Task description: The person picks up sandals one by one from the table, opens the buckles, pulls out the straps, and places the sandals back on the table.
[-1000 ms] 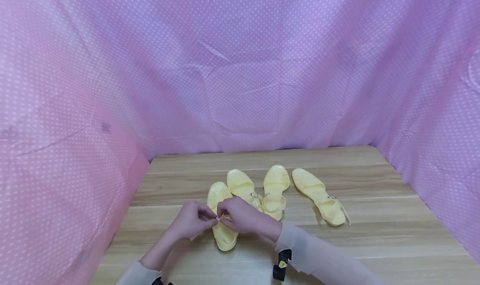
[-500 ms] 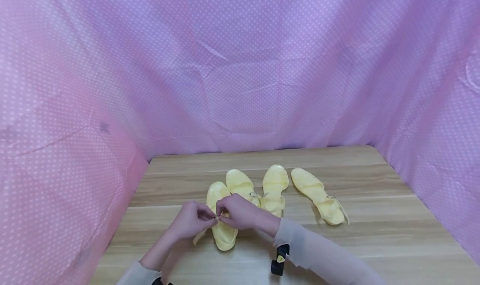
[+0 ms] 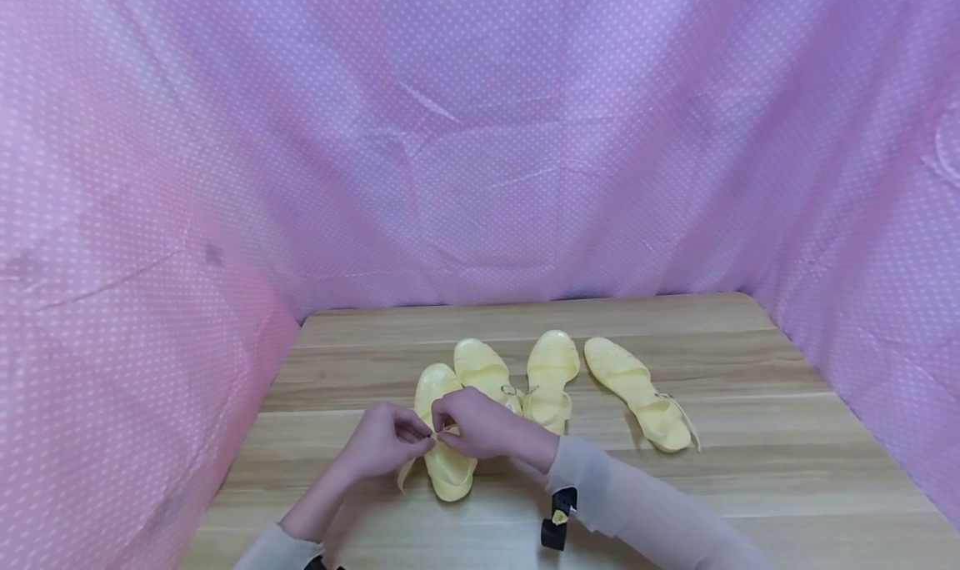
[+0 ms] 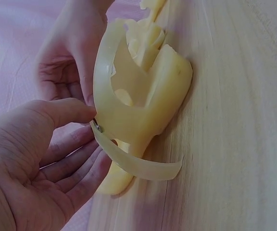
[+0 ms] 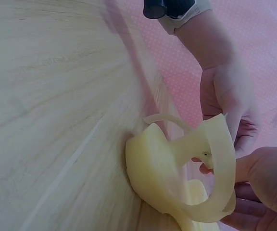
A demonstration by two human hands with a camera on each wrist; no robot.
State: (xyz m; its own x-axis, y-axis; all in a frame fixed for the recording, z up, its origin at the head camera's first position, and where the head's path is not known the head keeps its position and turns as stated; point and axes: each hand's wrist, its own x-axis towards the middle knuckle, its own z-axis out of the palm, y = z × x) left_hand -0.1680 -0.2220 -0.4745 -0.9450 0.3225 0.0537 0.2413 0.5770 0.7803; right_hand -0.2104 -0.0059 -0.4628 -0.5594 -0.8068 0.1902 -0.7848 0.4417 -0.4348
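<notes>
A pale yellow sandal (image 3: 452, 477) lies toe away on the table, its heel end nearest the person. Over its left side both hands meet at the ankle strap. My left hand (image 3: 381, 443) pinches the strap at a small metal buckle (image 4: 98, 127), thumb on top. The strap's free tail (image 4: 150, 169) hangs loose below those fingers. My right hand (image 3: 480, 424) pinches the strap from the other side, and its fingertips are partly hidden behind the strap in the left wrist view. In the right wrist view the heel cup (image 5: 150, 159) stands with the strap arching above it.
A second yellow sandal (image 3: 480, 364) lies close on the right, partly behind my right hand. Beyond it are another sandal (image 3: 553, 358) and one angled farther right (image 3: 617, 365). Pink dotted cloth (image 3: 480, 178) hangs around the wooden table (image 3: 757, 437).
The strap's loose tail has swung a little to the right and hangs lower beside the sandal. My right wrist has shifted slightly left. My left hand has stayed in place.
</notes>
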